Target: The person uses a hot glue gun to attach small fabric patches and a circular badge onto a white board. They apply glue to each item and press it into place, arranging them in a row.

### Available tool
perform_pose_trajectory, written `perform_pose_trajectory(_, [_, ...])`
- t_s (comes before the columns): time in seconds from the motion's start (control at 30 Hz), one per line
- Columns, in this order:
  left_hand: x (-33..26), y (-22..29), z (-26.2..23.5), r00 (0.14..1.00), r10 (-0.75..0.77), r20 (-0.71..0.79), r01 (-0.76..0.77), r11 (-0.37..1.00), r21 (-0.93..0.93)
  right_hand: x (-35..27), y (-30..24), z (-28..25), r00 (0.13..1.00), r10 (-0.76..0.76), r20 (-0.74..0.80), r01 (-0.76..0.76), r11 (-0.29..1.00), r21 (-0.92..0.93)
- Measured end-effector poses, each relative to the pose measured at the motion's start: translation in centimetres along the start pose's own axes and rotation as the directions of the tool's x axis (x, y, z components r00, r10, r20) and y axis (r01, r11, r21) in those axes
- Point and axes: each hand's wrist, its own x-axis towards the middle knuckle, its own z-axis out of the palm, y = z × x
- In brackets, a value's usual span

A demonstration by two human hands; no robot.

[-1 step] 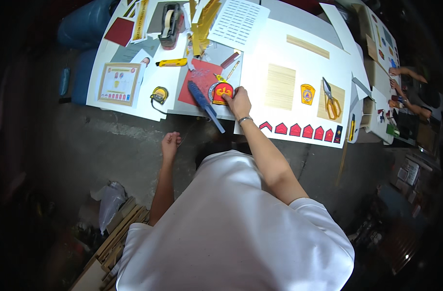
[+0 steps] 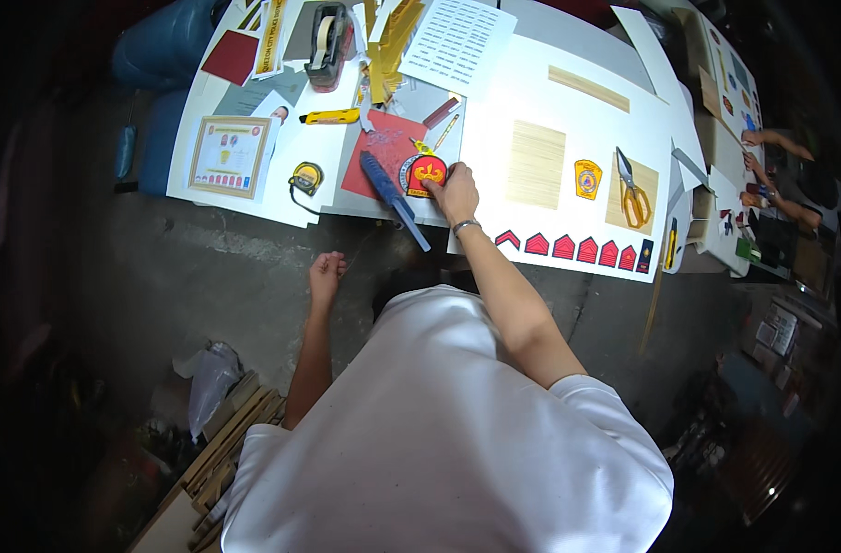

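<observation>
My right hand [image 2: 455,194] pinches the right edge of a rounded red patch [image 2: 427,171] with a yellow emblem and black border, at the table's front edge. Another round patch partly shows behind its left side. Left of it, a long blue tool [image 2: 384,184] lies over a red sheet [image 2: 365,152], one end jutting past the edge. My left hand [image 2: 327,274] hangs below the edge with fingers curled; whether it holds anything is hidden. To the right, a white board [image 2: 494,198] carries a yellow patch [image 2: 587,179], a row of red chevron patches [image 2: 562,247] and scissors with orange handles [image 2: 634,195].
A tape measure [image 2: 306,178], yellow cutter [image 2: 330,117], tape dispenser [image 2: 327,51] and framed certificate [image 2: 227,157] lie on the left. A printed sheet [image 2: 457,41] sits at the back. Another person's hands [image 2: 750,138] show at a table far right. Wood strips [image 2: 222,452] lie lower left.
The table and its things sit very slightly farther right in the view. Both hands keep their poses, the right still on the red patch.
</observation>
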Motion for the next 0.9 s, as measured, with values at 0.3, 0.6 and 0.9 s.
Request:
perform_pose_trajectory(0.3, [-5.7, -6.4, -3.0, 0.986, -0.152, -0.064, 0.158, 0.983, 0.099, 1.4, 0.6, 3.5, 0.994, 0.077, -0.076, -0.077, 0.997, -0.006])
perform_pose_trajectory(0.6, [-7.2, -9.9, -1.3, 0.857, -0.515, 0.002, 0.505, 0.843, 0.185, 0.0, 7.7, -2.9, 0.995, 0.094, 0.046, -0.102, 0.764, 0.637])
perform_pose_trajectory(0.9, [-6.5, -8.0, 4.6, 0.914, -0.398, 0.079, 0.371, 0.899, 0.232, 4.1, 20.7, -20.5, 0.840, 0.525, -0.137, -0.105, 0.405, 0.908])
